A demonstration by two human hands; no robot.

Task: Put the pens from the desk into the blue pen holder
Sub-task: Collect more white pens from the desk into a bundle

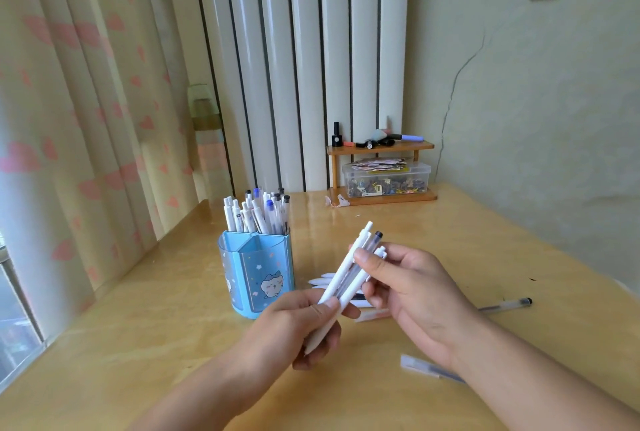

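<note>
On the desk [173, 309], left of centre, I log the blue pen holder [258, 276]: upright, split into compartments, a cartoon face printed on its front. Its rear compartment carries a crowd of pens in the holder [258, 214], standing upright, mostly white barrels with some clear ones and a few blue or dark caps. The two front compartments look vacant from my angle, though I cannot see to their floors.

Just right of the holder, above the desk, I hold a bundle of pens [349, 269] between both hands, tilted with its clicker ends up and away. My left hand [301, 326] curls its fingers and thumb round the lower end; my right hand [412, 288] pinches the upper part with thumb and fingertips. The count in the bundle is unclear, since the fingers cover parts of it.

Loose pens [325, 281] lie flat behind my hands, mostly hidden. A clear pen [507, 305] lies to the right, its near end behind my right wrist. Another capped pen [420, 366] lies near the front, partly under my right forearm and blurred.

At the back, a wooden shelf [381, 146] holds small bottles and markers; beneath it sits a clear plastic box [386, 179] of small mixed items I cannot identify.
</note>
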